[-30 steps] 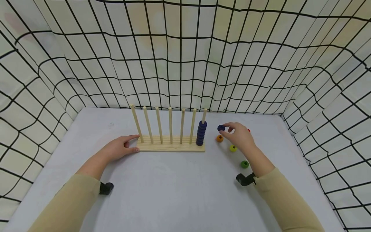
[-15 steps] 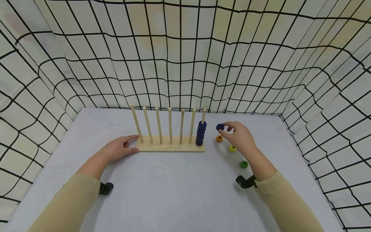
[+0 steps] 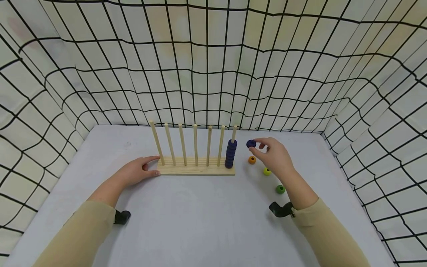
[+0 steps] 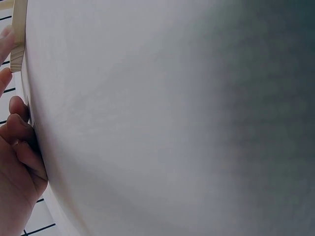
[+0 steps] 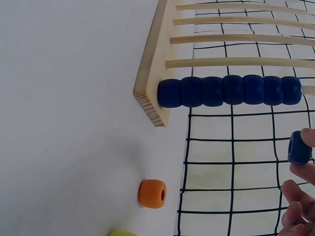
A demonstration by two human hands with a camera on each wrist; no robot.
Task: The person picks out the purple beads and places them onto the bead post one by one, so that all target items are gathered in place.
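A wooden peg rack (image 3: 197, 170) stands on the table, with several upright dowels in a row. Its rightmost dowel carries a stack of blue beads (image 3: 231, 154), and the dowel's tip sticks out above them. My left hand (image 3: 136, 171) grips the rack's left end, thumb at the front corner and index finger further back. To the right of the stack, my right hand (image 3: 275, 155) pinches one blue bead (image 3: 251, 144) between thumb and finger, raised off the table. In the right wrist view that bead (image 5: 299, 147) is apart from the stack, near the dowel's tip.
An orange bead (image 3: 252, 160), a yellow bead (image 3: 267, 171) and a green bead (image 3: 280, 189) lie on the white table (image 3: 200, 222), below and beside my right hand. Black netting (image 3: 207, 70) over pale walls surrounds the table at the back and sides.
My right hand has moved a little left and up with the blue bead, nearer the stack. A bit of red behind that hand has gone out of sight. My left hand stays put.
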